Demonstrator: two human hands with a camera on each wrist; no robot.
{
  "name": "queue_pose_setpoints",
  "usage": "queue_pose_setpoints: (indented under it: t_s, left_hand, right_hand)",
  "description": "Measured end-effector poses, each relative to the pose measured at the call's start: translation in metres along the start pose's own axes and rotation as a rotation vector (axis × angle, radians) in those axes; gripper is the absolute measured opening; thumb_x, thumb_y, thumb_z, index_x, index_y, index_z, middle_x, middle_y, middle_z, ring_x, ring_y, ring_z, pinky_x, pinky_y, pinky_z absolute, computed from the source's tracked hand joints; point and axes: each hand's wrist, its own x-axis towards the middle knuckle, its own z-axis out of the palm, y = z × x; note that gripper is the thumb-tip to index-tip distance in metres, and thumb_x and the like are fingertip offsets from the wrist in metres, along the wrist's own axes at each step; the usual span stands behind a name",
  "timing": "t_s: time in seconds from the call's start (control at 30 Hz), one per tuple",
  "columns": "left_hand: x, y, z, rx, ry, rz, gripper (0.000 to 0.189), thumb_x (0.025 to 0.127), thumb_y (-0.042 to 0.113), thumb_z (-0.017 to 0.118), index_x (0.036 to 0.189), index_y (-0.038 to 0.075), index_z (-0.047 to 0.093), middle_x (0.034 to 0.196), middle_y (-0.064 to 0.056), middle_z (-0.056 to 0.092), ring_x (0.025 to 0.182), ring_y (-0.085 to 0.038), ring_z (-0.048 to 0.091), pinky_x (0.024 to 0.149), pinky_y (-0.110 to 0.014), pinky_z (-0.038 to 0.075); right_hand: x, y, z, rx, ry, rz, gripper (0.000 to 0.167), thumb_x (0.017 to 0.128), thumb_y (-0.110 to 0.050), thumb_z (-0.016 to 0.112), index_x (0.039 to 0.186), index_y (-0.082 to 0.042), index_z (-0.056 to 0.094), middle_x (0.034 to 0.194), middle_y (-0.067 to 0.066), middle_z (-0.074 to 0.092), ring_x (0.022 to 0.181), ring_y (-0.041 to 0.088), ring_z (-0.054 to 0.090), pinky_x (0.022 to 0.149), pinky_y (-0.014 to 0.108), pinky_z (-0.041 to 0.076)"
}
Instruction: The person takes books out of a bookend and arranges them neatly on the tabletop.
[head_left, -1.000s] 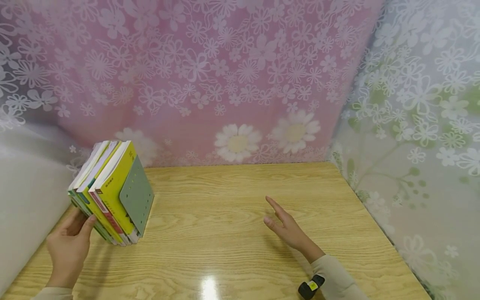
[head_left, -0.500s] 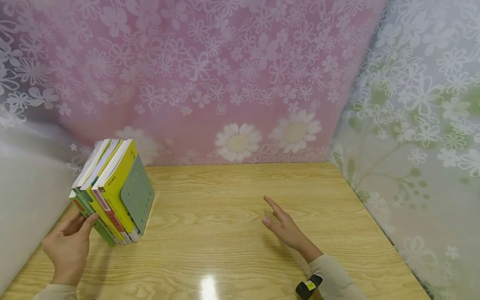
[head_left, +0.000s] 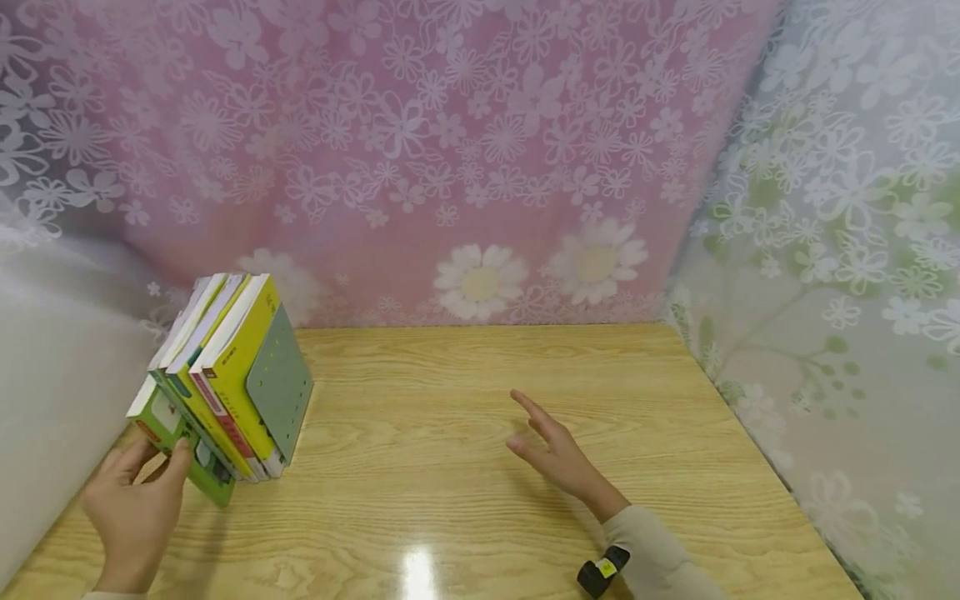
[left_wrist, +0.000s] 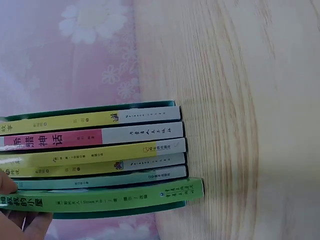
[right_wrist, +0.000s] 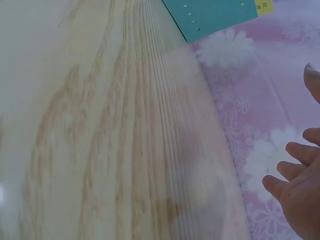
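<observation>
My left hand (head_left: 135, 500) grips a green book (head_left: 167, 425) between thumb and fingers, at the left end of a row of upright books. The green book juts out from the row toward me; its spine faces the left wrist view, with its lower end past the others. Beside it stand several books (head_left: 258, 325) with yellow, pink and pale spines. A grey-green bookend (head_left: 281, 387) with small holes stands against the right end of the row. My right hand (head_left: 558, 458) is held above the table with fingers extended, holding nothing.
The wood-grain table (head_left: 420, 400) meets a pink flowered curtain (head_left: 465, 167) at the back. A white flowered curtain (head_left: 840, 250) borders the right, and a pale covering (head_left: 60, 358) borders the left. A black wristband (head_left: 603, 571) is on the right sleeve.
My left hand has pulled the green book out from the row toward me, showing part of its cover. My right hand has drifted slightly left.
</observation>
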Motion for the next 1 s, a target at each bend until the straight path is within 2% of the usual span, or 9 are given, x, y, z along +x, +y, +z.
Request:
queue_pose_setpoints:
  t_s: [0.13,0.3,0.4,0.53,0.6,0.67,0.8,0.9,1.0]
  left_hand:
    - [0.001,-0.001,0.004,0.002,-0.002,0.029,0.026,0.082,-0.006,0.066,0.107,-0.014,0.066,0.092,0.024,0.064,0.084,0.013,0.060,0.069,-0.004,0.048]
    - [0.006,-0.008,0.007,0.011,-0.005,0.049,0.019,0.082,-0.005,0.068,0.098,-0.015,0.068,0.074,0.034,0.059,0.066,0.018,0.059,0.058,-0.003,0.047]
    - [0.006,-0.011,0.005,0.043,-0.004,0.034,0.003,0.081,-0.001,0.072,0.082,-0.004,0.072,0.060,0.031,0.056,0.050,0.014,0.053,0.050,-0.002,0.042]
    - [0.002,-0.009,-0.002,0.091,-0.011,0.027,0.016,0.080,0.004,0.076,0.069,0.013,0.069,0.050,0.027,0.053,0.041,0.009,0.046,0.044,-0.006,0.037]
    - [0.000,-0.006,-0.007,0.096,-0.027,0.019,0.013,0.080,0.006,0.077,0.074,0.015,0.070,0.053,0.028,0.055,0.042,0.009,0.048,0.045,-0.006,0.037]
    - [-0.002,-0.003,-0.012,0.089,-0.051,0.002,0.010,0.080,0.006,0.077,0.088,0.012,0.075,0.060,0.031,0.059,0.049,0.011,0.053,0.047,-0.005,0.039]
    - [-0.009,-0.001,-0.026,0.116,-0.082,-0.034,0.030,0.082,0.006,0.076,0.109,-0.004,0.070,0.071,0.037,0.059,0.058,0.015,0.058,0.054,-0.002,0.043]
    - [-0.017,-0.001,-0.036,0.159,-0.081,-0.080,0.036,0.082,0.007,0.076,0.112,-0.009,0.066,0.072,0.042,0.053,0.060,0.018,0.057,0.055,-0.002,0.044]
    - [-0.023,0.000,-0.043,0.164,-0.067,-0.104,0.038,0.083,0.007,0.075,0.115,-0.009,0.064,0.076,0.043,0.053,0.061,0.019,0.056,0.055,-0.001,0.044]
  right_hand:
    - [0.005,0.000,0.005,-0.002,0.002,-0.026,0.066,0.096,-0.017,0.060,0.153,-0.017,0.024,0.156,0.014,0.024,0.143,0.033,0.021,0.111,0.058,0.025]
    - [0.009,-0.002,0.011,0.016,-0.001,-0.048,0.065,0.096,-0.016,0.061,0.152,-0.014,0.027,0.156,0.011,0.027,0.143,0.033,0.023,0.111,0.057,0.026]
    - [0.010,-0.003,0.014,0.014,-0.006,-0.039,0.066,0.095,-0.018,0.062,0.151,-0.016,0.028,0.155,0.010,0.028,0.143,0.030,0.024,0.112,0.055,0.027]
    - [0.010,-0.003,0.017,0.003,-0.022,-0.043,0.067,0.095,-0.019,0.062,0.152,-0.016,0.027,0.156,0.010,0.027,0.143,0.030,0.024,0.111,0.055,0.028]
    - [0.010,-0.004,0.018,0.001,-0.021,-0.056,0.067,0.095,-0.019,0.061,0.152,-0.015,0.026,0.156,0.010,0.028,0.143,0.031,0.024,0.111,0.056,0.028]
    - [0.010,-0.004,0.019,0.002,-0.019,-0.065,0.066,0.096,-0.019,0.061,0.152,-0.015,0.026,0.155,0.009,0.028,0.143,0.031,0.024,0.111,0.056,0.028]
    - [0.011,-0.003,0.020,0.005,-0.018,-0.071,0.065,0.096,-0.018,0.060,0.152,-0.013,0.027,0.155,0.010,0.029,0.143,0.032,0.025,0.110,0.056,0.029]
    - [0.010,-0.004,0.021,0.022,-0.031,-0.064,0.065,0.096,-0.017,0.060,0.152,-0.011,0.027,0.155,0.011,0.028,0.143,0.032,0.024,0.111,0.055,0.028]
    - [0.010,-0.005,0.022,0.026,-0.038,-0.062,0.065,0.096,-0.018,0.060,0.152,-0.012,0.026,0.155,0.011,0.028,0.143,0.031,0.024,0.111,0.055,0.028]
